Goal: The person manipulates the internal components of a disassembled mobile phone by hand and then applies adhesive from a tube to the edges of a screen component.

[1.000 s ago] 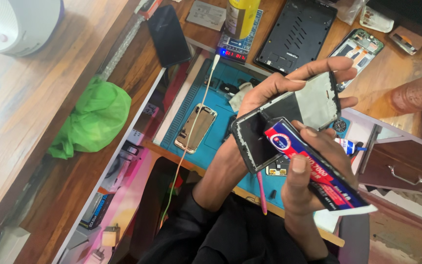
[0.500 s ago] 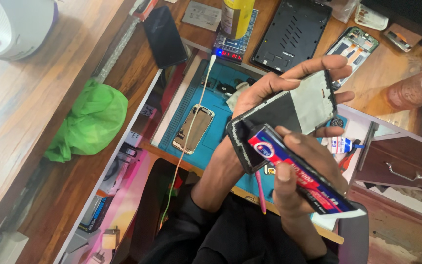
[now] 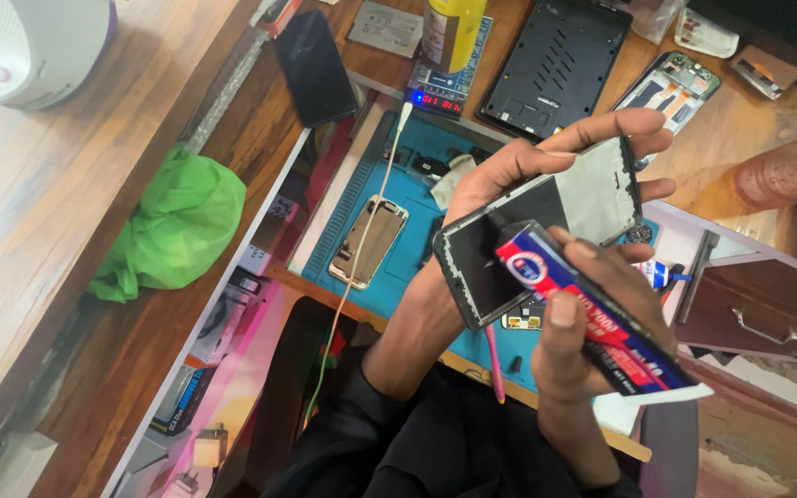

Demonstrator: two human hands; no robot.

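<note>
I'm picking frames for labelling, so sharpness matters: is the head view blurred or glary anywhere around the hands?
Head view: the left hand, phone frame and glue tube in the right hand read fairly sharp; a pale sheen lies on the wooden desk at left, and the white fan is washed out.

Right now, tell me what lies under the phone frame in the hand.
Under the phone frame, the left hand supports it; below lies the blue mat with small parts. The mat area directly beneath is hidden.

Left hand [image 3: 509, 175] grips phone frame [image 3: 546, 226] over blue mat [image 3: 362, 198]. Right hand [image 3: 592, 314] squeezes red-blue glue tube [image 3: 592, 309], nozzle touching frame. Green bag [image 3: 172, 226] on wooden desk [image 3: 66, 221].
</note>
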